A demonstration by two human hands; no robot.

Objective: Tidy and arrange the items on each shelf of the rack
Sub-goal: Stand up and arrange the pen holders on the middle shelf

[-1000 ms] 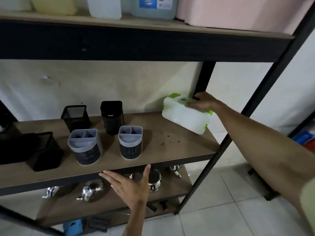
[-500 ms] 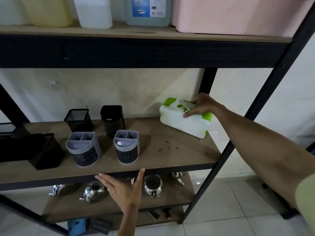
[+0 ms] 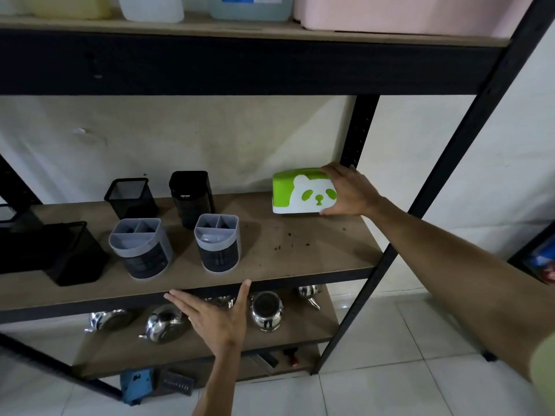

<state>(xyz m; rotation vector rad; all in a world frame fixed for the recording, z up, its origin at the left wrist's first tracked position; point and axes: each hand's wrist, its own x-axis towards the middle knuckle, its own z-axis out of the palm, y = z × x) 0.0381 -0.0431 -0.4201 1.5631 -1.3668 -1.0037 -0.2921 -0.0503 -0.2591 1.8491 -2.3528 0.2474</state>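
A white and green box with a panda face (image 3: 300, 192) stands on its side at the back right of the middle shelf (image 3: 300, 253). My right hand (image 3: 350, 192) grips its right end, thumb below and fingers over the top. My left hand (image 3: 217, 318) hovers flat with fingers spread just in front of the shelf's front edge, holding nothing. Two grey divided holders (image 3: 139, 247) (image 3: 217, 241) stand near the shelf front. Behind them are a black mesh cup (image 3: 130, 196) and a black canister (image 3: 190, 198). A black mesh bin (image 3: 72, 253) sits at the left.
The top shelf holds jugs (image 3: 250, 6) and a pink bin (image 3: 405, 13). Steel pots (image 3: 265, 310) and kettles (image 3: 163, 324) sit on the lower shelf. A black rack post (image 3: 357, 139) stands right behind the box. Crumbs dot the shelf board near its right front.
My right hand has turned the box from lying tilted to standing on its side, panda face toward me, and shifted it back toward the wall. My left hand stays near the shelf edge.
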